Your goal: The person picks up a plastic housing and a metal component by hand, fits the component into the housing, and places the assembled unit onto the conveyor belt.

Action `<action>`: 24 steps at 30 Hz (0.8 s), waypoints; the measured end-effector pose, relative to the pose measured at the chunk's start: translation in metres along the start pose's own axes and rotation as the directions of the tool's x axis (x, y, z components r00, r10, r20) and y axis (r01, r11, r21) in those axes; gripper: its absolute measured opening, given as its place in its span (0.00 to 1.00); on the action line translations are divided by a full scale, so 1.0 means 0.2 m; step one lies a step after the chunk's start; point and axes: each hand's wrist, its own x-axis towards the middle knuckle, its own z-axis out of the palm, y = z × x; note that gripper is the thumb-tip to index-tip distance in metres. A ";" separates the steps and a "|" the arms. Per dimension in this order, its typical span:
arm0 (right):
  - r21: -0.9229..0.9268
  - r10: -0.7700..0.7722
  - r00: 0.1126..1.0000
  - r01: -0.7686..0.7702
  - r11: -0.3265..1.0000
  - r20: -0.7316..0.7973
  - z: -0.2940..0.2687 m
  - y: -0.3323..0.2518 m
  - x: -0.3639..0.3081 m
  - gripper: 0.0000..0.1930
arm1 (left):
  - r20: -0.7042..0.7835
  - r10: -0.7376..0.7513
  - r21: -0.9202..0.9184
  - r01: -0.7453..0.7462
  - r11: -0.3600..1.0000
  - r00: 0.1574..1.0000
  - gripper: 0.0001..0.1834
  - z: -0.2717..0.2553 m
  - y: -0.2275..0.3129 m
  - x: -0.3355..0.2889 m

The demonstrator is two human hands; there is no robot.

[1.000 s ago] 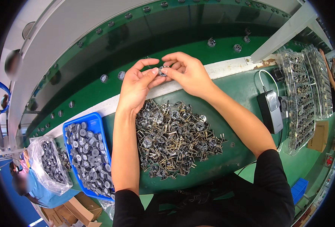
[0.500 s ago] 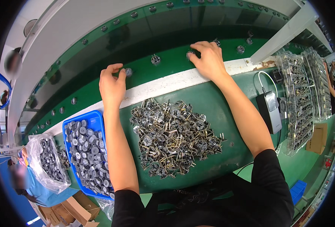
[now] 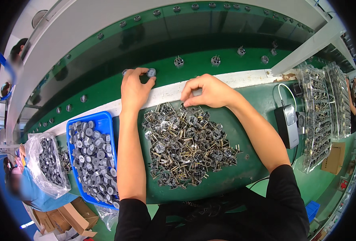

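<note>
My left hand (image 3: pixel 136 90) is over the green belt (image 3: pixel 168 78), thumb and fingers closed round a grey round cap (image 3: pixel 151 72). A second grey cap (image 3: pixel 124 72) shows partly behind its fingers. My right hand (image 3: pixel 210 91) is at the far edge of a heap of clear and black plug inserts with metal pins (image 3: pixel 190 146). Its thumb and forefinger pinch a small dark pin insert (image 3: pixel 183 105), partly hidden by the fingertips. On the belt beyond stand two assembled pieces, a nearer-left one (image 3: pixel 179 61) and another pin-topped one (image 3: pixel 215 60).
Left of my forearm is a blue tray (image 3: pixel 70 150) of grey caps, with a clear bag (image 3: pixel 61 186) of caps beyond. A white rail (image 3: pixel 242 80) borders the belt. To the right are a black-and-silver device with a cable (image 3: pixel 287 128) and stacked clear trays (image 3: pixel 318 108).
My right hand has left a piece on the belt and drawn back to the heap of inserts. My left hand has shifted right with the cap. Belt pieces appear farther right.
</note>
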 end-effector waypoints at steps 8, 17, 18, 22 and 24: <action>0.416 0.068 0.956 0.059 0.907 -0.284 -0.01 0.03 0.00 0.12 | 0.241 0.110 -0.492 0.024 0.871 0.964 0.17 0.02 0.14 -0.02; 0.417 0.156 0.836 0.094 0.904 -0.526 0.01 0.04 0.02 0.10 | 0.353 0.095 -0.642 0.167 0.748 0.931 0.20 0.06 0.26 -0.05; 0.420 0.149 0.835 0.106 0.901 -0.530 0.00 0.05 0.02 0.09 | 0.384 0.098 -0.680 0.209 0.703 0.918 0.19 0.06 0.26 -0.05; 0.449 0.170 0.852 0.083 0.890 -0.495 0.00 0.03 0.02 0.09 | 0.468 0.112 -0.716 0.302 0.629 0.876 0.20 0.03 0.23 -0.05; 0.457 0.176 0.843 0.091 0.885 -0.508 0.00 0.02 0.02 0.09 | 0.487 0.123 -0.695 0.298 0.654 0.865 0.20 0.03 0.23 -0.05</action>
